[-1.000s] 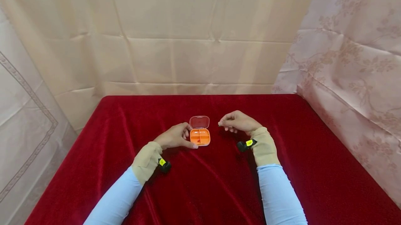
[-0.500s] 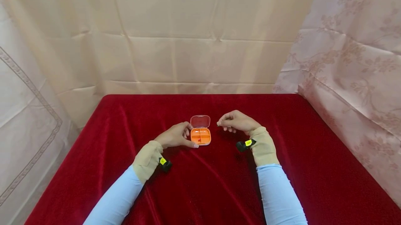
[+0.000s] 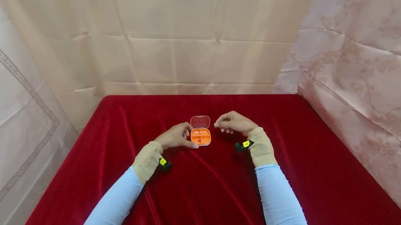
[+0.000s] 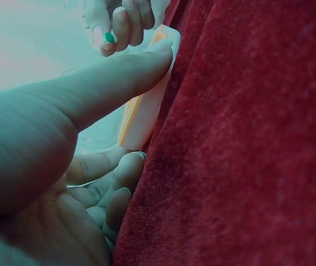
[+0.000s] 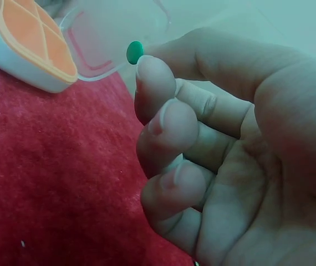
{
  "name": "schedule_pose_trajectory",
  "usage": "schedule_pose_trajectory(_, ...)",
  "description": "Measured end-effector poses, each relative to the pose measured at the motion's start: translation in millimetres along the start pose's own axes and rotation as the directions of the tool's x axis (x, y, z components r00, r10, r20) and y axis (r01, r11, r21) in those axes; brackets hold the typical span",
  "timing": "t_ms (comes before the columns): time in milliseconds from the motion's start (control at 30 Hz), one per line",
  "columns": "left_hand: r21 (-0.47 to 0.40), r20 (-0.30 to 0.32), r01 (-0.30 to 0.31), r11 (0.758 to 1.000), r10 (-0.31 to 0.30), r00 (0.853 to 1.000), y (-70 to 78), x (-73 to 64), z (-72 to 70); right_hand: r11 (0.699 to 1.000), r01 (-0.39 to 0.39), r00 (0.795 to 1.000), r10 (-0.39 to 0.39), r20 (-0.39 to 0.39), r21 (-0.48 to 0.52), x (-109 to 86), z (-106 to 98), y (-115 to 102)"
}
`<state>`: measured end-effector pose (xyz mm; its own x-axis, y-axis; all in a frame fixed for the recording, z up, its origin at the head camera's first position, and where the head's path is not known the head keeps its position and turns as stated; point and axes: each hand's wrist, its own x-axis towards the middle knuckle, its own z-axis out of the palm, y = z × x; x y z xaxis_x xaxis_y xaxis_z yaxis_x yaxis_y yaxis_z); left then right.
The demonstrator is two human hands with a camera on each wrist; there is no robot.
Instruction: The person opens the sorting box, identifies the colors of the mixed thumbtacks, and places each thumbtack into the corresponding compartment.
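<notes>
A small pill box [image 3: 205,137], with an orange divided tray in a white base, lies on the red cloth, its clear lid [image 3: 200,122] raised at the back. My left hand [image 3: 175,136] grips its left side, with the thumb at the front corner and fingers at the back. Something small and red [image 3: 199,141] sits in the front left compartment. Just right of the lid, my right hand [image 3: 236,122] pinches a green pill [image 5: 135,52] between thumb and forefinger; its other fingers are curled. In the left wrist view the same green pill [image 4: 109,37] shows beyond the box.
A red velvet cloth [image 3: 219,190] with soft folds covers the table. Beige curtain [image 3: 194,61] hangs behind the table's far edge, with a patterned pink curtain [image 3: 354,68] on the right and a pale one [image 3: 25,120] on the left.
My right hand has moved slightly left, bringing the green pill closer to the lid. My left hand keeps its grip on the pill box, which stays almost in place.
</notes>
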<state>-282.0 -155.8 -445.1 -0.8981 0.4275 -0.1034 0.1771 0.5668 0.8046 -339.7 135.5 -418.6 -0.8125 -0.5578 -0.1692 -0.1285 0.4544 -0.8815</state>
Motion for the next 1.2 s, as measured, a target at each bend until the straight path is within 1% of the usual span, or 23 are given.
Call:
schedule_pose_trajectory(233,0.012,0.004,0.008,1.0,-0.008,1.0,-0.4,1.0,-0.1,1.0,-0.003,1.0,0.003,0.005,0.0,1.9,3,-1)
schedule_pose_trajectory(467,0.02,-0.006,0.017,1.0,-0.016,1.0,1.4,0.4,0.4,1.0,0.0,1.0,0.0,0.009,0.012,2.9,5,-1)
schedule_pose_trajectory(800,0.009,0.0,0.01,1.0,-0.01,1.0,1.6,0.3,-0.8,1.0,-0.001,1.0,0.001,0.026,-0.006,6.3,8,-2)
schedule_pose_trajectory(1033,0.023,-0.006,0.003,1.0,-0.003,1.0,1.4,0.5,-0.1,1.0,0.01,0.999,-0.01,0.03,0.003,7.0,14,-3)
schedule_pose_trajectory(1200,0.026,-0.008,0.018,0.999,-0.018,1.0,2.6,-0.5,-0.4,1.0,0.021,0.999,-0.021,0.041,0.018,9.7,16,-2)
